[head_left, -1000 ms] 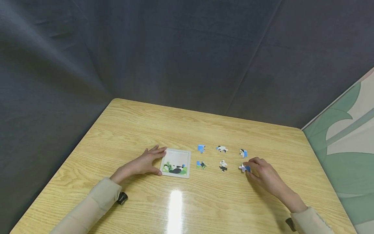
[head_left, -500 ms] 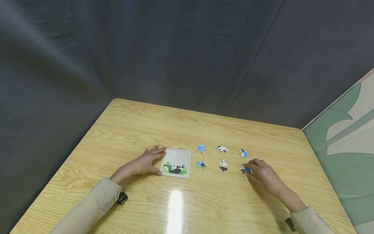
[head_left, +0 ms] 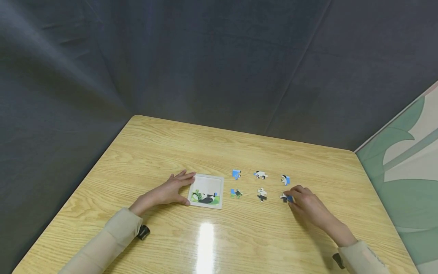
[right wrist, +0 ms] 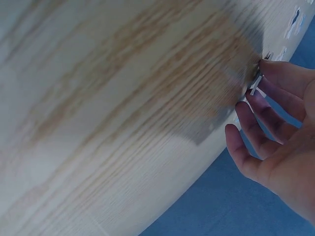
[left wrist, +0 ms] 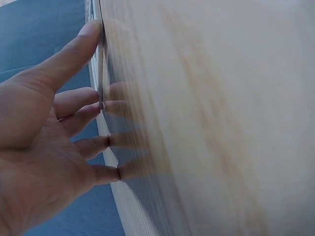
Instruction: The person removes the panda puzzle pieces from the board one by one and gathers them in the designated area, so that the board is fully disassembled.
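My left hand (head_left: 172, 189) rests at the left side of a white square puzzle tray (head_left: 222, 192), thumb near its lower left corner and fingers by the upper left. Inside the tray, green and black-and-white panda pieces (head_left: 204, 197) fill the bottom strip. In the left wrist view the thumb (left wrist: 74, 54) touches the tray's edge while the other fingers meet the tabletop. My right hand (head_left: 309, 205) pinches a blue, white and black puzzle piece (head_left: 284, 198) between thumb and fingertips, partly hidden by them. The right wrist view catches that piece edge-on, close to the wood.
Between the hands lie several loose puzzle pieces in two rows: a blue one (head_left: 236, 174), a panda-face one (head_left: 261, 175), a blue-and-white one (head_left: 285, 179), a blue-green one (head_left: 235, 193) and a white-and-black one (head_left: 261, 194). A dark curtain (head_left: 219, 68) hangs behind the wooden table (head_left: 164, 140).
The piece in the right hand has turned between the fingertips and now shows more black. The right hand shifted only slightly. The left hand and tray stayed put.
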The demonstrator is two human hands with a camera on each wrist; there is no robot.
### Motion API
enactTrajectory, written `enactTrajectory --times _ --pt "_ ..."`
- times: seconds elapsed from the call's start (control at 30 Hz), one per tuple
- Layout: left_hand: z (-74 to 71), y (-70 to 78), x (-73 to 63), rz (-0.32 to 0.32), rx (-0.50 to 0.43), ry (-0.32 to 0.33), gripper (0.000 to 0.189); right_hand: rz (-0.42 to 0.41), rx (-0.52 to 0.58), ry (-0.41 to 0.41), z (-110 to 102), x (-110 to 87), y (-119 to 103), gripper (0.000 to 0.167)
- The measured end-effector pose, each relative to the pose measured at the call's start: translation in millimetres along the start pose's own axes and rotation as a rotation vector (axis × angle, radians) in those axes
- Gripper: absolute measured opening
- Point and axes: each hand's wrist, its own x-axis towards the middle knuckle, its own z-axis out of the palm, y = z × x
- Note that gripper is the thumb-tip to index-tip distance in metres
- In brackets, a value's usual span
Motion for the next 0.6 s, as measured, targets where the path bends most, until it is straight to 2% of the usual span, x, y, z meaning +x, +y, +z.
enactTrajectory --times 0.37,0.6 --pt "1.2 -1.4 -1.4 -0.002 -0.007 0.0 0.083 -0.005 0.013 0.022 0.0 0.1 -2.3 0.037" --pt "1.9 -2.7 -0.8 0.005 -0.012 -0.005 0.083 0.049 0.044 -0.023 -0.4 -1.5 -1.1 0.035"
